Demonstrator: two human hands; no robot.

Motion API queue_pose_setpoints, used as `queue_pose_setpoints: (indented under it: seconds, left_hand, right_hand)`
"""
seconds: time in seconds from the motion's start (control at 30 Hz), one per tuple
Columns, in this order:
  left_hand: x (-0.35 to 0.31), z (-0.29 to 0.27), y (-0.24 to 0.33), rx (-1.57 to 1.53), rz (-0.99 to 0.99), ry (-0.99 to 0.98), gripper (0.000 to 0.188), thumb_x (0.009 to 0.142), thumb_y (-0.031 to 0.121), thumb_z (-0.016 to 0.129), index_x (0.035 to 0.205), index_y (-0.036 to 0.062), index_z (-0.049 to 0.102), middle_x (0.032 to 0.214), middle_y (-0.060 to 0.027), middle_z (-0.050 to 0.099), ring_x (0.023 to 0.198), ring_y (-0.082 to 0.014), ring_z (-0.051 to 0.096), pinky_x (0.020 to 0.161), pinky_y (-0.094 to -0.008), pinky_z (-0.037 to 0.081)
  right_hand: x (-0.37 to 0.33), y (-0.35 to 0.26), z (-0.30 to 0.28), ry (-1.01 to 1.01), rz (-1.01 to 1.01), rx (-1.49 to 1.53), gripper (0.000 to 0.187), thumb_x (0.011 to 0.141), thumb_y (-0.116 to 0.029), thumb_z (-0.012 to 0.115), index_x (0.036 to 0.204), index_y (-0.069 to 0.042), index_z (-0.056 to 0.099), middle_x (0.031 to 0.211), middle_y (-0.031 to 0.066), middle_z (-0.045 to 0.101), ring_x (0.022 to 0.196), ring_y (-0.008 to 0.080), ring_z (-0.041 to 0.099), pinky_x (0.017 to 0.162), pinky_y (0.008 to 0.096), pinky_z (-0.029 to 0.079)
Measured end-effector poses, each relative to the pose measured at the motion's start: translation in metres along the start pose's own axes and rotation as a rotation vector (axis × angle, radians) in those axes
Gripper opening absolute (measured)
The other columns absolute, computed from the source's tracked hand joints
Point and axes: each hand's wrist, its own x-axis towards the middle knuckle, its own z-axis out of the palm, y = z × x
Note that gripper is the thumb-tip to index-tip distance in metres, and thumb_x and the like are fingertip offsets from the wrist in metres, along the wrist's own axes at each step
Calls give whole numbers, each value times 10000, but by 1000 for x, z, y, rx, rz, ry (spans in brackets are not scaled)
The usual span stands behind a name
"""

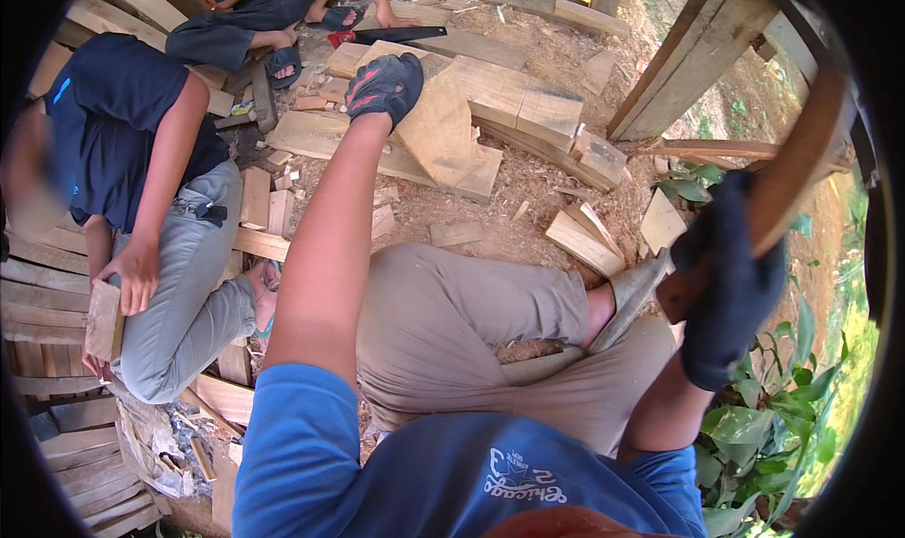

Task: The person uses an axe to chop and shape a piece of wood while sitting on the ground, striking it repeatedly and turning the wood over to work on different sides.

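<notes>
My left hand (385, 87), in a black glove with red marks, grips the upper end of a pale wooden block (441, 137). The block stands tilted, with its lower end on a plank among the wood pieces in front of me. Out to the right, my right hand (726, 279), in a dark glove, is closed around a long, brown, curved machete-like tool (801, 165). It is raised with its broad part pointing up and away, and a brown end shows below the fist. Motion blurs this hand and tool, so the exact kind is unclear.
Thick timbers (518, 99), offcuts (584, 241) and shavings cover the ground ahead. A red-handled saw (386, 35) lies beyond. At left a seated person (141, 151) holds a small wooden block (104, 321); another sits farther back. A wooden post (693, 57) and plants (759, 434) stand right.
</notes>
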Motion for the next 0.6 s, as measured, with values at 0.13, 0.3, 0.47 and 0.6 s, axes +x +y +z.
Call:
queue_pose_setpoints:
  seconds: [0.13, 0.3, 0.47, 0.6]
  left_hand:
    - [-5, -5, 2, -43, -62, 5, 614, 1070, 446, 347, 1238, 29, 766, 1337, -245, 715, 1254, -457, 671, 1113, -533, 496]
    - [-12, -11, 18, -81, -48, 11, 578, 1053, 434, 394, 1199, 43, 794, 1303, -238, 738, 1234, -440, 694, 1086, -521, 520]
    - [-13, -8, 9, -92, -48, 74, 535, 1042, 390, 422, 1126, 29, 809, 1215, -252, 760, 1151, -454, 726, 1024, -532, 558]
    - [-33, -10, 35, -108, 5, 40, 557, 1058, 392, 382, 1125, 29, 800, 1208, -251, 755, 1146, -458, 719, 1030, -538, 551]
  right_hand:
    - [12, -14, 6, 54, -154, 178, 321, 1004, -154, 768, 1260, 29, 708, 863, 45, 672, 671, 130, 630, 575, 294, 509]
    - [-35, 117, 97, -88, 167, -1, 326, 1041, -292, 720, 1193, -9, 662, 776, 82, 707, 680, 176, 717, 607, 361, 561]
    - [-53, 217, 129, -559, 349, -491, 351, 953, -307, 742, 1044, 11, 623, 747, 141, 703, 593, 244, 704, 535, 418, 554]
    - [-43, 215, 99, -542, 413, -456, 267, 946, -219, 751, 1004, 10, 628, 719, 97, 667, 528, 170, 650, 465, 344, 515]
